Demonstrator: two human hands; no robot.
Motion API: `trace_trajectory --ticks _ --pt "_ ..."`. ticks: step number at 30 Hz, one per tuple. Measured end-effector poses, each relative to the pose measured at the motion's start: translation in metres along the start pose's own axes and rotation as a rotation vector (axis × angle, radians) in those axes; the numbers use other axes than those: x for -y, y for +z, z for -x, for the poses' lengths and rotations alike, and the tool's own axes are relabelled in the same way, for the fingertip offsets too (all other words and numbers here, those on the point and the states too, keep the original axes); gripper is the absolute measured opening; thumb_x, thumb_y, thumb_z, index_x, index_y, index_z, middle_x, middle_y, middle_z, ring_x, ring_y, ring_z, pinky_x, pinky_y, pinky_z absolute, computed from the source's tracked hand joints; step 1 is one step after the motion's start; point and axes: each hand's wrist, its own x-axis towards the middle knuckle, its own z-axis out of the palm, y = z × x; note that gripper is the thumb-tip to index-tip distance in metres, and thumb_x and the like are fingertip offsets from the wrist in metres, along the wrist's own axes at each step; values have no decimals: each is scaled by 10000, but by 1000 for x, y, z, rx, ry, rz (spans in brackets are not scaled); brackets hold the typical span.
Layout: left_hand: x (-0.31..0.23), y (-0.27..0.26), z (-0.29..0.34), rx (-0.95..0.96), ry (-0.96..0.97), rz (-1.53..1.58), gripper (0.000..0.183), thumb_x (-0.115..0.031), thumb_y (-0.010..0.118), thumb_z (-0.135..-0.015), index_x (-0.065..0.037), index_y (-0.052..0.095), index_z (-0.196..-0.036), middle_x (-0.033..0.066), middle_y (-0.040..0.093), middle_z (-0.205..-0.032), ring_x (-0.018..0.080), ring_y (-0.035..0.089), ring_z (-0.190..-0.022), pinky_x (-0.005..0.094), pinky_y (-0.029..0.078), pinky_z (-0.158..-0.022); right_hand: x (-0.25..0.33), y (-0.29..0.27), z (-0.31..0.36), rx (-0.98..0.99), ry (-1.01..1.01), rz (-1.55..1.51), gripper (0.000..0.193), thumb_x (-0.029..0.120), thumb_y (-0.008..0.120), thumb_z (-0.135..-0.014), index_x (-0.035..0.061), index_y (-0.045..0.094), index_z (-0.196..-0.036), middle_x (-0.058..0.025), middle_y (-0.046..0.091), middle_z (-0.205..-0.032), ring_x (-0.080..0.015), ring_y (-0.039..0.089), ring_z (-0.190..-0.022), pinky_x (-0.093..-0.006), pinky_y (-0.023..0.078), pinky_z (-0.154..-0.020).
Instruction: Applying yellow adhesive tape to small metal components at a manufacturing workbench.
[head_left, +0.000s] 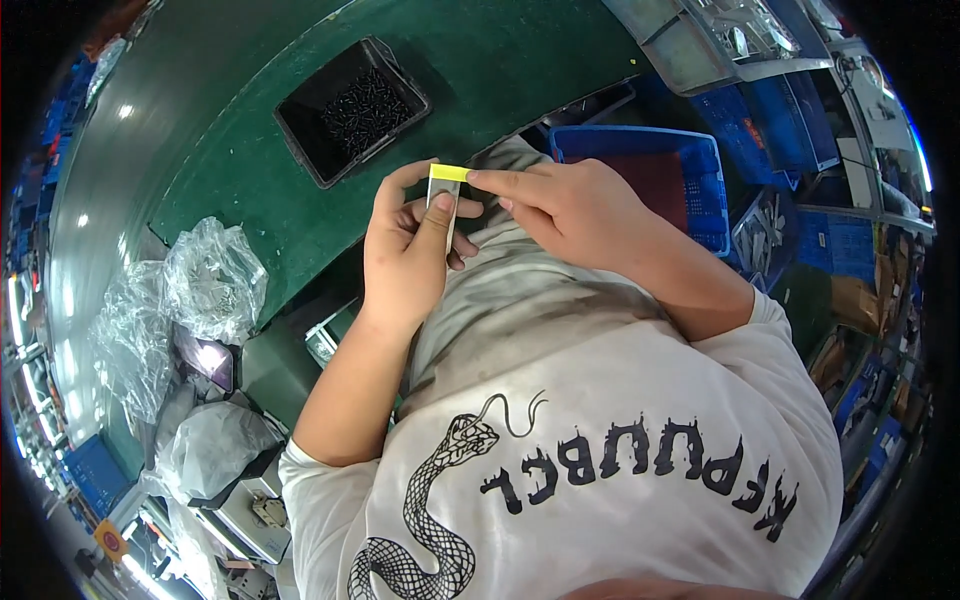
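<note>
Over my lap, my left hand [410, 232] is closed on a small flat pale strip, its thumb lying across the front. A bright yellow band [448, 173] covers the strip's upper end. From the right, my right hand [570, 205] reaches in with its index finger stretched out, and that fingertip touches the right end of the yellow band. The right thumb is apart from the index fingertip, below it. The far side of the strip is hidden by the left hand.
On the green table, a black bin [352, 110] holds many small dark parts. A blue crate [715, 190] stands to the right. Crumpled clear plastic bags [213, 280] lie at the left, by a dark phone-like device [207, 360]. Metal trays [755, 70] are at the upper right.
</note>
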Motion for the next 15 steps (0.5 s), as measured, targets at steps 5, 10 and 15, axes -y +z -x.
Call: trace_trajectory --ticks 5,10,15 --pt "-3 1 0 -6 -17 -6 341 -95 552 -1016 -17 418 -1320 129 718 -930 100 610 -578 208 457 -479 0 -1 0 -8 7 -32 416 84 633 -887 160 649 -1296 -100 628 -700 -264 624 -577 -343 472 -508" --pt "-7 2 1 -10 -20 -76 452 -10 664 -915 -33 419 -1294 117 694 -975 99 620 -579 212 451 -448 1 0 0 -20 0 -42 415 75 639 -881 155 655 -1288 -96 626 -693 -258 618 -563 -341 464 -497" --pt "-13 6 4 -62 -25 -180 508 37 700 -862 -55 415 -1272 101 660 -1024 102 645 -614 213 478 -462 3 -1 1 -23 -8 -26 402 68 643 -876 155 670 -1268 -92 631 -692 -249 616 -555 -335 466 -496"
